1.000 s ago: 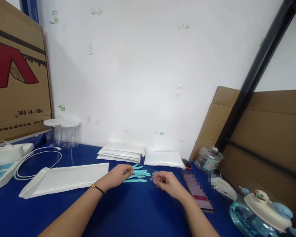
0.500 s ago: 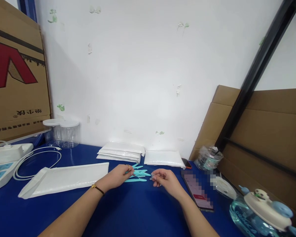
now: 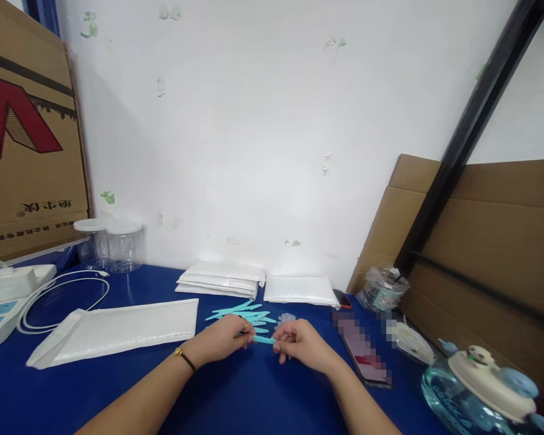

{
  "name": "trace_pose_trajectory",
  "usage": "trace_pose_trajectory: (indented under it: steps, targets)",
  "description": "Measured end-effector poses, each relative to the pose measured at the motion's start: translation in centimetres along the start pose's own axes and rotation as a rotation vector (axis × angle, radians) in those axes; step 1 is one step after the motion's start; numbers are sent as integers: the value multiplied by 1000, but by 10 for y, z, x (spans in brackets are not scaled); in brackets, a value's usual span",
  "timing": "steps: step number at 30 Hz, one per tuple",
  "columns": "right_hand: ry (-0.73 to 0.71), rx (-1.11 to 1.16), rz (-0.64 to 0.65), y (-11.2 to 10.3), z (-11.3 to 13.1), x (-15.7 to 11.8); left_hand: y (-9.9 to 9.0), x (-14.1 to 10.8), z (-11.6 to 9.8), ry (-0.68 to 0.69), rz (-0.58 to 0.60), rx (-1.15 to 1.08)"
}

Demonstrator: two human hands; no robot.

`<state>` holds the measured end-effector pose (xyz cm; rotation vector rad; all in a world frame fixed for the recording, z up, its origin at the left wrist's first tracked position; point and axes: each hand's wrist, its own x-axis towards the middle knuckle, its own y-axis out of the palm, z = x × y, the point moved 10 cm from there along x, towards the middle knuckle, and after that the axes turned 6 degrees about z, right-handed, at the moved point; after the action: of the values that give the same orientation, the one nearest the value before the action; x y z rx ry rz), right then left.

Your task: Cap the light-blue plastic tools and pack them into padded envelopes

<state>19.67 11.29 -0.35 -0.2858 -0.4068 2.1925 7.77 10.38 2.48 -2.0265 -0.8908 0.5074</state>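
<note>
Pinching a thin teal stick (image 3: pixel 263 340) between both hands, gripped at one end by the left hand (image 3: pixel 226 338) and at the other by the fingertips of the right hand (image 3: pixel 303 344). Just beyond the grip, a loose pile of teal sticks (image 3: pixel 242 309) beside translucent pieces (image 3: pixel 287 317). Farther out, stacked white packets (image 3: pixel 220 277); leftward, a long white packet (image 3: pixel 122 328); rightward, a phone (image 3: pixel 360 350) on the blue table (image 3: pixel 249 399).

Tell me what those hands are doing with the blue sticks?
The left hand and right hand hold a light blue stick between them, above the blue table. More blue sticks lie in a loose pile just behind, beside some small clear pieces.
</note>
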Motion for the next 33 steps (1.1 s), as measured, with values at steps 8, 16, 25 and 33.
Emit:
trace_pose_trajectory:
  steps: [8, 16, 25, 33]
  targets:
    - [-65, -577, -250, -53, 23, -19, -25, -5, 28, -182, -146, 279]
    - [-52, -724, -158, -45, 4, -13, -21, -4, 27, -198, -124, 284]
    - [2, -520, -62, -30, -6, -11, -20, -4, 24, -180, -116, 281]
    - [151, -254, 29, -18, -21, -8, -19, -3, 25, -169, -118, 283]
